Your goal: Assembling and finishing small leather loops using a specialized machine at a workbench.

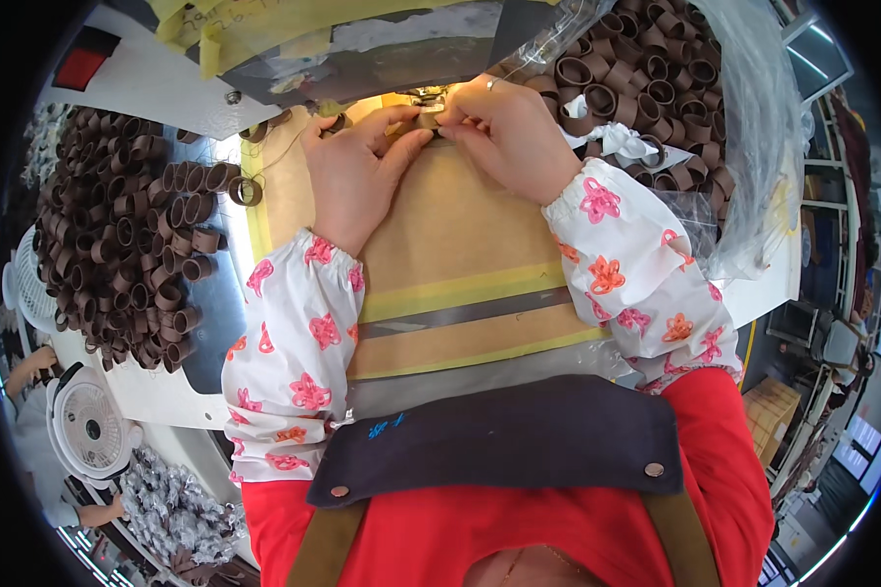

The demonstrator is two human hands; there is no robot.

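One brown band (429,122) lies between the left hand (350,186) and right hand (514,132), each grip pinched nearly closed on it (two heaps of brown loops (132,240) flank them).

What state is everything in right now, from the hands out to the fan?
Left hand: fingertips closed on small piece
Right hand: fingertips closed on it too
Small piece: mostly hidden by fingers
Machine light: on
Left heap of brown loops: loose, piled
Clear bag: open, loops inside
Nearer white fan: spinning or stopped, cannot tell
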